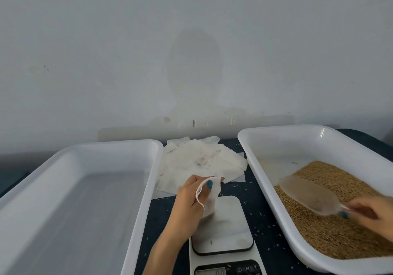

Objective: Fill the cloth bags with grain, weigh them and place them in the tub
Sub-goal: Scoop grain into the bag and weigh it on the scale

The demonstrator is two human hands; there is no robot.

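A: You're at a dark table (263, 202) against a pale wall (191, 51).
B: Your left hand (191, 196) pinches a limp white cloth bag (210, 202) over the scale (225, 232). Your right hand (370, 213) grips the clear scoop (308, 196) above the grain (331, 238).

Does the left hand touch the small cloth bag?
Touching. The head view shows the left hand pinching the cloth bag at its open rim, with the thumb lying on the fabric.

Open tub (63, 189) left, scale (223, 228) centre, bag pile (200, 162) behind, grain tub (265, 181) right
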